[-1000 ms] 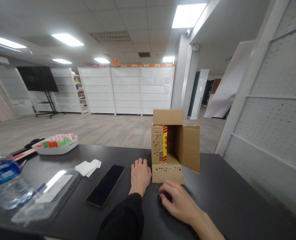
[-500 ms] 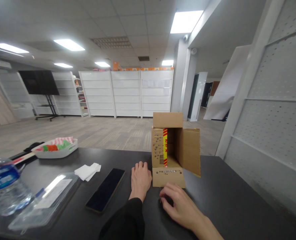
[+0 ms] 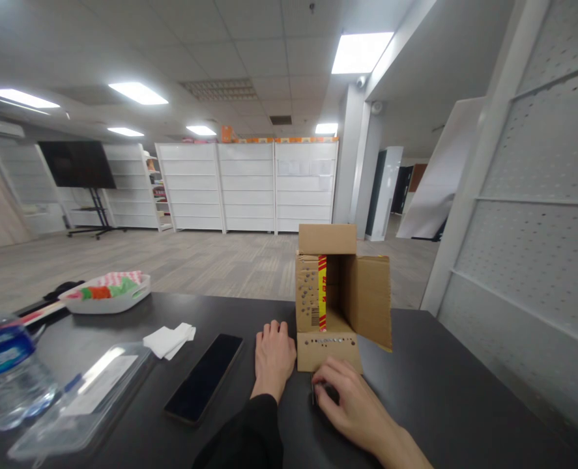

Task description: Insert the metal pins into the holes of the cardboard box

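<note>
An open cardboard box [image 3: 340,293] lies on its side on the dark table [image 3: 440,391], its flaps spread and a red-yellow tape strip on its left wall. My left hand [image 3: 272,357] rests flat on the table, fingers against the box's left lower corner. My right hand [image 3: 350,404] is curled just in front of the box's lower flap, fingertips over a small dark thing that I cannot make out.
A black phone [image 3: 204,377] lies left of my left hand, white tissue [image 3: 169,340] beyond it. A clear plastic pouch [image 3: 81,397], a water bottle [image 3: 5,374] and a white tray [image 3: 105,294] with colourful items sit further left. A white pegboard panel [image 3: 537,228] stands at right.
The view has tilted slightly, so everything sits a little lower in the frame. My right hand's fingers have curled a bit closer to the box flap. My left hand stays put.
</note>
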Demonstrator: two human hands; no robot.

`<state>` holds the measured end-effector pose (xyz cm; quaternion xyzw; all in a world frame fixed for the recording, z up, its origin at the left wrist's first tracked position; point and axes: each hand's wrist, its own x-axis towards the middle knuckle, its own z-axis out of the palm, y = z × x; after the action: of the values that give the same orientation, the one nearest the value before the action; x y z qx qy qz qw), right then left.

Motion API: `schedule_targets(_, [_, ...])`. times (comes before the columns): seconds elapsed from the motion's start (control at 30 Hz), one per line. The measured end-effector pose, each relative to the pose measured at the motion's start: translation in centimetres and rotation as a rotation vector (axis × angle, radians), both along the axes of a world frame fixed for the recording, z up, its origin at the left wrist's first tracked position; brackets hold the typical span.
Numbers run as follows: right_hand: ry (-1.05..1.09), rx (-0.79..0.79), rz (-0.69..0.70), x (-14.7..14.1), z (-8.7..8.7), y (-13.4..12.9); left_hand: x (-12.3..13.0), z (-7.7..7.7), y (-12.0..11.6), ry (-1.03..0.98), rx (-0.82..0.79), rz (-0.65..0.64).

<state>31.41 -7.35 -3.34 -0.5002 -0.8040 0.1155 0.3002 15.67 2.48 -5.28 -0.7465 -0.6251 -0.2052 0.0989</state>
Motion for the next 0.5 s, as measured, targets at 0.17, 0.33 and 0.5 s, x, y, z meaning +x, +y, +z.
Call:
schedule_targets(0.17, [-0.004,0.06,-0.028,0.2,-0.1,0.4,0.0,0.0,0.0,-0.006,-0.001,0.001])
schedule_targets(0.33, [-0.006,0.144,-0.045,0.3,-0.1,1.2,0.0,0.0,0.0,-0.002,-0.018,0.001])
schedule_targets(0.5, [-0.054,0.211,-0.104,0.2,0.3,2.0,0.0,0.1,-0.1,0.001,-0.011,-0.001])
